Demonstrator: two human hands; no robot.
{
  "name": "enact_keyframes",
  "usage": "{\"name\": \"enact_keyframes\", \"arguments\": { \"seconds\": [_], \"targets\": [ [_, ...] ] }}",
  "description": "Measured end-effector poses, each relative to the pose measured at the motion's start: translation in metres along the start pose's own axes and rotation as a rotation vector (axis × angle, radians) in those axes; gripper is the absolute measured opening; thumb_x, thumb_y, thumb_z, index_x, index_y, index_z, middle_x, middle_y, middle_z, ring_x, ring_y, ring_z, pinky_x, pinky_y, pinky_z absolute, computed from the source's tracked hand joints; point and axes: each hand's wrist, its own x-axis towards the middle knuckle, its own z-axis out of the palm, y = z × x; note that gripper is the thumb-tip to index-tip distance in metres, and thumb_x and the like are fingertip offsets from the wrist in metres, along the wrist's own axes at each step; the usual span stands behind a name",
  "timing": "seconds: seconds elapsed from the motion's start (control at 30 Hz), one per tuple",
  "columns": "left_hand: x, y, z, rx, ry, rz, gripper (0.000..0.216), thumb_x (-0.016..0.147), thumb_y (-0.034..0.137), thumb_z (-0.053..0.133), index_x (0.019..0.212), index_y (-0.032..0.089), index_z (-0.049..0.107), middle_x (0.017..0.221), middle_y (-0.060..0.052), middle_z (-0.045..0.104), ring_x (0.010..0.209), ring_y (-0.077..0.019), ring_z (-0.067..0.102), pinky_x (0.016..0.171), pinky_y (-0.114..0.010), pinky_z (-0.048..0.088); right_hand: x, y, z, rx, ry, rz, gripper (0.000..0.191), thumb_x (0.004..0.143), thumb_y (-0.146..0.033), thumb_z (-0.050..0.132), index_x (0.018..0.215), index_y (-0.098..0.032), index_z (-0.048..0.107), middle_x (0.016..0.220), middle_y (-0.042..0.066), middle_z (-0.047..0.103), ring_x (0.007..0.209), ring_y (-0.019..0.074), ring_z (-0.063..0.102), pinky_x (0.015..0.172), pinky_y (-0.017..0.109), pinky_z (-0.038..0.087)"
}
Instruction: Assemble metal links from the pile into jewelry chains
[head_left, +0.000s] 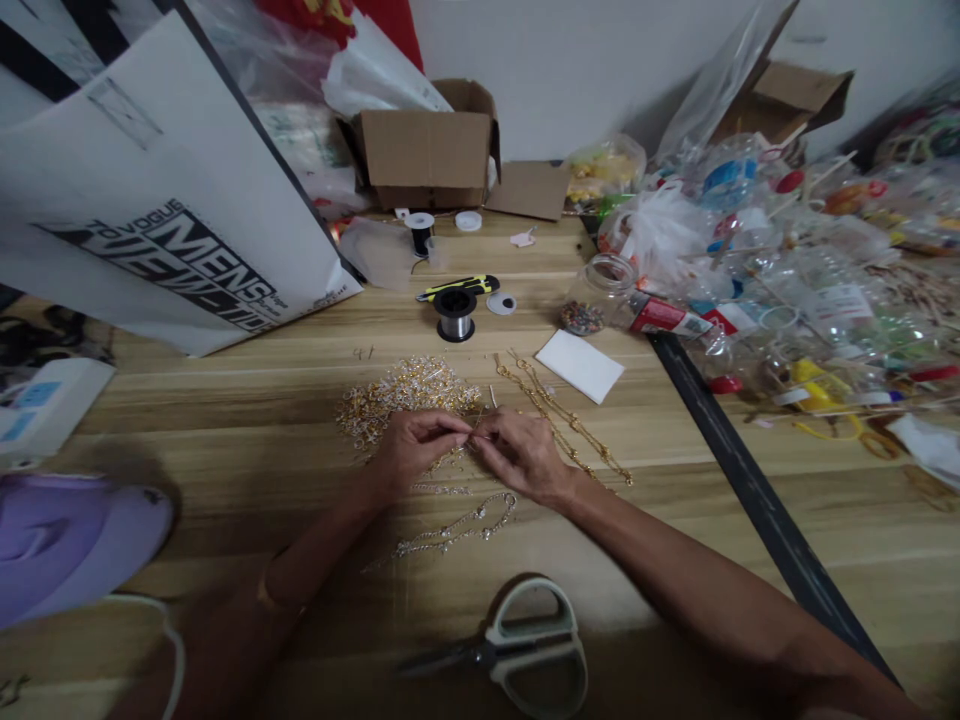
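My left hand [415, 445] and my right hand [519, 452] meet at the middle of the wooden table [247, 470], fingertips pinched together on a thin wire or pin with small beads, too small to name. Just behind them lies a heap of gold and silver beads [401, 392]. A beaded silver strand [457, 528] trails on the table below my hands. Two gold chains [559, 415] run away to the right of my right hand.
Scissors [517, 650] lie at the near edge. A wire spool [454, 313], a yellow-black utility knife [459, 287], a white card [579, 365] and a bead jar [594, 295] sit behind. A cardboard box [427, 145], a large printed bag [157, 200] and plastic clutter [810, 260] surround.
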Motion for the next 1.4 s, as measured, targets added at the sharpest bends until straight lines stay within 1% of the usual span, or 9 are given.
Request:
{"name": "enact_keyframes", "arguments": {
  "seconds": [0.23, 0.47, 0.67, 0.83, 1.03, 1.23, 1.4],
  "targets": [
    [0.0006, -0.0023, -0.0003, -0.010, 0.001, 0.000, 0.009, 0.070, 0.019, 0.069, 0.077, 0.015, 0.072, 0.076, -0.004, 0.072, 0.070, -0.0138, 0.065, 0.066, -0.022, 0.050, 0.0010, -0.0016, -0.0011, 0.009, -0.005, 0.004, 0.007, 0.089, -0.018, 0.048, 0.085, -0.017, 0.055, 0.075, 0.003, 0.061, 0.064, 0.0115, 0.053, 0.058, 0.023, 0.039],
    [0.0009, -0.0005, 0.0003, 0.018, 0.012, 0.048, 0.006, 0.070, 0.018, 0.068, 0.074, 0.014, 0.071, 0.073, -0.004, 0.071, 0.069, -0.0135, 0.064, 0.065, -0.022, 0.050, 0.0007, -0.0011, -0.0011, 0.002, -0.020, 0.003, 0.006, 0.089, -0.018, 0.049, 0.086, -0.018, 0.055, 0.074, 0.003, 0.060, 0.064, 0.0113, 0.053, 0.058, 0.023, 0.039],
    [0.0004, 0.0001, 0.0015, -0.019, 0.034, 0.050, 0.006, 0.068, 0.018, 0.070, 0.072, 0.014, 0.071, 0.073, -0.004, 0.071, 0.068, -0.0140, 0.065, 0.067, -0.023, 0.051, 0.0007, -0.0012, -0.0009, -0.004, -0.029, -0.002, 0.008, 0.090, -0.019, 0.047, 0.087, -0.018, 0.054, 0.076, 0.003, 0.060, 0.067, 0.0123, 0.054, 0.059, 0.024, 0.040],
    [0.0004, -0.0006, 0.0009, -0.025, 0.034, 0.093, 0.004, 0.068, 0.016, 0.069, 0.072, 0.014, 0.070, 0.073, -0.004, 0.069, 0.070, -0.0134, 0.064, 0.068, -0.023, 0.051, 0.0004, -0.0007, -0.0003, 0.001, -0.033, -0.001, 0.007, 0.089, -0.018, 0.048, 0.088, -0.018, 0.055, 0.076, 0.003, 0.061, 0.067, 0.0119, 0.054, 0.060, 0.023, 0.040],
    [0.0001, -0.0006, 0.0004, 0.022, 0.038, 0.076, 0.004, 0.069, 0.016, 0.069, 0.072, 0.014, 0.069, 0.071, -0.003, 0.067, 0.069, -0.0131, 0.063, 0.068, -0.023, 0.050, 0.0009, -0.0011, -0.0005, 0.002, -0.043, 0.002, 0.008, 0.090, -0.018, 0.047, 0.087, -0.018, 0.054, 0.076, 0.003, 0.060, 0.067, 0.0121, 0.055, 0.060, 0.023, 0.040],
    [0.0005, -0.0026, 0.0004, 0.034, 0.044, 0.126, 0.002, 0.070, 0.016, 0.068, 0.072, 0.014, 0.069, 0.073, -0.003, 0.067, 0.070, -0.0129, 0.063, 0.068, -0.023, 0.050, 0.0009, -0.0010, -0.0004, 0.004, -0.051, 0.005, 0.007, 0.090, -0.019, 0.047, 0.086, -0.018, 0.053, 0.075, 0.003, 0.059, 0.067, 0.0121, 0.054, 0.060, 0.023, 0.040],
    [0.0008, -0.0054, -0.0008, 0.039, 0.036, 0.155, 0.002, 0.071, 0.016, 0.068, 0.073, 0.015, 0.069, 0.076, -0.004, 0.068, 0.073, -0.0134, 0.063, 0.070, -0.024, 0.051, 0.0019, -0.0022, -0.0011, -0.015, -0.048, 0.008, 0.009, 0.090, -0.018, 0.046, 0.085, -0.018, 0.054, 0.074, 0.003, 0.060, 0.065, 0.0122, 0.053, 0.058, 0.024, 0.039]
  ]
}}
